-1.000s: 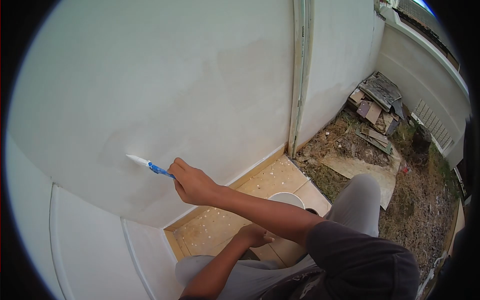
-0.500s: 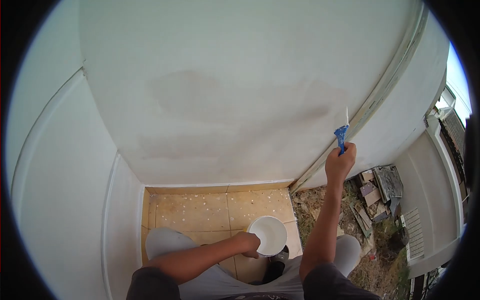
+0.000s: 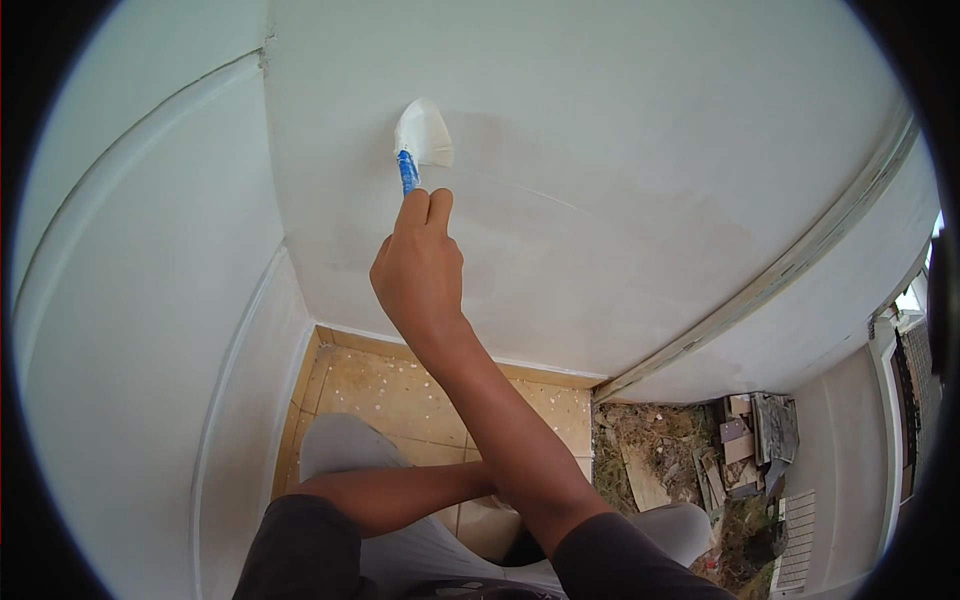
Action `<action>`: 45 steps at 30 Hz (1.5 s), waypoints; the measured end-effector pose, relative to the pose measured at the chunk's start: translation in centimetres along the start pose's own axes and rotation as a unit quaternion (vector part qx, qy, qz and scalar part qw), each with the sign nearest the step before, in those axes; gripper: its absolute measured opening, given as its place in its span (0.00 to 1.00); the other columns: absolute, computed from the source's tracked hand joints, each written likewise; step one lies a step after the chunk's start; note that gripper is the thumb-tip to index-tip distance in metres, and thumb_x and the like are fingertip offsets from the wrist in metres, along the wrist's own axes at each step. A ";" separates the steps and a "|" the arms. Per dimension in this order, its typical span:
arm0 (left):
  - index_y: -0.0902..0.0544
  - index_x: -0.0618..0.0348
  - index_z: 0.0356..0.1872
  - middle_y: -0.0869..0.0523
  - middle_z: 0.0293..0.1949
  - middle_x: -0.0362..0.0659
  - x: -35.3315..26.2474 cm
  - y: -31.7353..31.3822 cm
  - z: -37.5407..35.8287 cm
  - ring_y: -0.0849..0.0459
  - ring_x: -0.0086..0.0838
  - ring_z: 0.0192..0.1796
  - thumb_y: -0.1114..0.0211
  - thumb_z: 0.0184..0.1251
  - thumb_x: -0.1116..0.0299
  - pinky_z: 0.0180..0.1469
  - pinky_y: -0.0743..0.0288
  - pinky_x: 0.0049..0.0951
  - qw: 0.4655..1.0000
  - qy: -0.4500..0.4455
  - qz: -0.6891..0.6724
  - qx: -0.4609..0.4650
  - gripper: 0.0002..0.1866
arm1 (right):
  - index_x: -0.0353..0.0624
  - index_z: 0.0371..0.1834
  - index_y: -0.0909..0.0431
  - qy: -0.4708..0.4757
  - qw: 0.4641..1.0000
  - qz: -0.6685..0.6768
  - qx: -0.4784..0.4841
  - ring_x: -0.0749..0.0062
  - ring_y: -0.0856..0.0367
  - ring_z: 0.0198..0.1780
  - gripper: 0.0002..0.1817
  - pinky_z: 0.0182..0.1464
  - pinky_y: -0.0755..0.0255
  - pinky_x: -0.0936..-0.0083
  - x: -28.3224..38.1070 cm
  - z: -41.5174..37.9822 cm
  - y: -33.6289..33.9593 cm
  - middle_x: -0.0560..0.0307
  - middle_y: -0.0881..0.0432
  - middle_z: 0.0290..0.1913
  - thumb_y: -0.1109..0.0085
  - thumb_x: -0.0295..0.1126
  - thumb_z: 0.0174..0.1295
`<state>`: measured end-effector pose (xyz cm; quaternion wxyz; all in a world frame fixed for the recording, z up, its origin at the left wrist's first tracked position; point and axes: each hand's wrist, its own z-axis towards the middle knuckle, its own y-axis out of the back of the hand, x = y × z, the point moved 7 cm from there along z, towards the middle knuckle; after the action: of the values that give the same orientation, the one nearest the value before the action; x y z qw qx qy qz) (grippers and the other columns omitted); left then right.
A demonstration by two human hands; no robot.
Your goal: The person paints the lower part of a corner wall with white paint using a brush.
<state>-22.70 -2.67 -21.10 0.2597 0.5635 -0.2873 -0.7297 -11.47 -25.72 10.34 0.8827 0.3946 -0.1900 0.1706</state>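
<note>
My right hand (image 3: 425, 250) is closed around the blue handle of a putty knife (image 3: 424, 135), raised against the left part of the wall (image 3: 620, 140). Its wide blade looks white, apparently coated with a pale paste, and lies at or very near the wall surface. Faint darker damp-looking patches and a thin raised line show on the wall. My left forearm (image 3: 410, 497) reaches across below. My left hand is hidden behind my right forearm, as is nearly all of the white bucket seen earlier.
Tan floor tiles (image 3: 380, 385) with white splatters lie at the wall's foot. A side wall (image 3: 130, 330) with white trim stands close on the left. To the right, past a vertical strip (image 3: 780, 270), are bare ground and stacked boards (image 3: 740, 440).
My right hand has swung from the right edge of the wall to its left part, taking the putty knife along. The bucket and my left hand are now covered by my right arm.
</note>
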 end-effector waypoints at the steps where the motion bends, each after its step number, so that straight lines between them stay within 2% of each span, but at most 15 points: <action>1: 0.21 0.54 0.60 0.18 0.56 0.50 0.3 0.2 -0.1 0.21 0.39 0.59 0.31 0.52 0.53 0.59 0.28 0.37 1.000 0.001 -0.013 -0.014 0.32 | 0.31 0.37 0.38 0.026 0.999 0.004 0.030 0.49 0.25 0.24 0.09 0.21 0.32 0.59 1.0 0.2 -1.1 0.42 0.34 0.40 0.48 0.16 0.57; 4: 0.22 0.53 0.61 0.17 0.54 0.50 0.4 1.5 -1.2 0.19 0.39 0.56 0.30 0.49 0.55 0.56 0.25 0.38 1.000 0.005 -0.007 -0.026 0.33 | 0.30 0.39 0.36 0.059 0.993 0.071 0.080 0.51 0.26 0.25 0.09 0.25 0.31 0.59 2.4 0.9 -1.9 0.43 0.32 0.39 0.48 0.16 0.58; 7: 0.22 0.51 0.61 0.15 0.52 0.50 0.4 2.1 -1.4 0.17 0.39 0.54 0.29 0.46 0.58 0.53 0.23 0.38 0.997 0.002 0.073 -0.006 0.35 | 0.30 0.41 0.34 0.128 0.979 0.160 0.005 0.52 0.26 0.29 0.11 0.32 0.30 0.59 2.6 1.8 -0.2 0.41 0.32 0.41 0.47 0.14 0.55; 10: 0.18 0.52 0.56 0.12 0.46 0.50 2.7 -0.5 -0.4 0.13 0.41 0.47 0.29 0.45 0.54 0.46 0.19 0.38 0.983 0.043 0.148 0.097 0.32 | 0.30 0.41 0.33 0.044 0.991 0.123 -0.031 0.50 0.27 0.34 0.10 0.35 0.33 0.59 -1.1 3.0 2.7 0.40 0.30 0.38 0.49 0.14 0.56; 12: 0.13 0.54 0.47 0.12 0.46 0.49 1.7 1.2 -0.8 0.13 0.40 0.48 0.28 0.47 0.52 0.47 0.19 0.38 0.961 0.154 0.126 0.190 0.26 | 0.30 0.39 0.31 0.021 0.993 0.097 -0.062 0.54 0.28 0.31 0.09 0.33 0.34 0.62 -4.3 2.4 5.8 0.42 0.28 0.35 0.48 0.15 0.56; 15: 0.14 0.59 0.45 0.13 0.47 0.51 -2.5 5.9 -1.9 0.14 0.44 0.48 0.32 0.54 0.48 0.48 0.20 0.42 0.933 0.213 0.112 0.267 0.26 | 0.31 0.40 0.28 -0.043 0.992 0.034 -0.117 0.60 0.24 0.32 0.08 0.34 0.31 0.68 -8.6 -0.1 11.6 0.44 0.24 0.34 0.48 0.17 0.57; 16: 0.12 0.59 0.40 0.12 0.41 0.50 -2.9 6.2 -2.0 0.13 0.43 0.45 0.31 0.53 0.47 0.45 0.19 0.40 0.939 0.213 0.119 0.243 0.24 | 0.31 0.40 0.27 -0.051 0.990 0.002 -0.135 0.59 0.23 0.33 0.08 0.36 0.30 0.67 -10.0 -1.1 13.3 0.44 0.23 0.34 0.47 0.18 0.57; 24: 0.12 0.59 0.38 0.12 0.40 0.49 -3.8 6.4 -3.5 0.12 0.42 0.43 0.30 0.54 0.47 0.43 0.19 0.40 0.937 0.206 0.103 0.262 0.23 | 0.29 0.42 0.29 -0.174 0.903 -0.225 -0.322 0.47 0.25 0.43 0.09 0.47 0.31 0.58 -15.8 -8.0 24.3 0.39 0.26 0.41 0.53 0.20 0.59; 27: 0.11 0.58 0.38 0.12 0.40 0.49 -3.1 5.5 -3.7 0.12 0.42 0.43 0.31 0.54 0.47 0.43 0.19 0.39 0.925 0.223 0.102 0.290 0.23 | 0.29 0.41 0.31 -0.179 0.892 -0.256 -0.326 0.46 0.27 0.44 0.08 0.48 0.33 0.57 -15.7 -7.4 23.6 0.40 0.28 0.42 0.54 0.19 0.59; 31: 0.13 0.57 0.45 0.12 0.42 0.49 -1.5 3.5 -3.0 0.13 0.43 0.45 0.31 0.55 0.46 0.45 0.20 0.39 0.914 0.225 0.124 0.315 0.26 | 0.32 0.39 0.36 -0.098 0.938 -0.217 -0.250 0.44 0.29 0.38 0.07 0.41 0.34 0.54 -11.5 -3.7 16.1 0.40 0.33 0.41 0.54 0.16 0.58; 34: 0.13 0.46 0.49 0.13 0.50 0.44 -2.4 4.8 -2.5 0.14 0.37 0.52 0.33 0.54 0.53 0.49 0.20 0.38 0.943 0.190 0.125 0.242 0.21 | 0.32 0.38 0.39 -0.040 0.970 -0.152 -0.185 0.43 0.27 0.33 0.09 0.32 0.30 0.54 -5.2 -1.8 9.7 0.41 0.35 0.41 0.52 0.15 0.57; 37: 0.19 0.44 0.58 0.17 0.57 0.46 -2.0 3.5 -1.7 0.18 0.38 0.58 0.34 0.52 0.57 0.55 0.23 0.40 0.955 0.114 0.132 0.242 0.28 | 0.30 0.39 0.39 -0.001 0.990 -0.090 -0.105 0.49 0.26 0.21 0.11 0.20 0.28 0.63 -1.4 -0.6 4.8 0.41 0.36 0.42 0.48 0.15 0.56; 39: 0.22 0.43 0.62 0.19 0.60 0.46 -1.3 2.9 -1.0 0.20 0.39 0.60 0.34 0.51 0.58 0.57 0.25 0.40 0.968 0.069 0.150 0.189 0.31 | 0.30 0.39 0.39 0.048 0.998 -0.017 -0.037 0.49 0.26 0.21 0.11 0.21 0.29 0.62 0.8 0.0 2.4 0.41 0.35 0.41 0.48 0.14 0.56; 41: 0.23 0.42 0.63 0.19 0.60 0.46 -0.2 1.9 -1.2 0.20 0.39 0.60 0.33 0.49 0.59 0.57 0.25 0.40 0.984 0.026 0.153 0.090 0.33 | 0.32 0.43 0.35 0.062 0.996 0.052 0.046 0.52 0.27 0.30 0.11 0.31 0.32 0.60 2.5 -0.2 0.3 0.44 0.33 0.39 0.49 0.15 0.58; 45: 0.23 0.43 0.63 0.18 0.59 0.45 2.3 0.7 -1.8 0.19 0.38 0.59 0.32 0.47 0.58 0.55 0.23 0.38 0.996 -0.021 0.085 -0.030 0.34 | 0.33 0.43 0.33 0.078 0.988 0.132 0.005 0.58 0.29 0.28 0.10 0.30 0.34 0.66 2.8 -0.6 1.6 0.46 0.31 0.37 0.49 0.15 0.58</action>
<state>-21.48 -5.03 -22.48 0.3318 0.5132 -0.3177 -0.7250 -9.65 -23.82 12.33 0.8629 0.3556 -0.1698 0.3165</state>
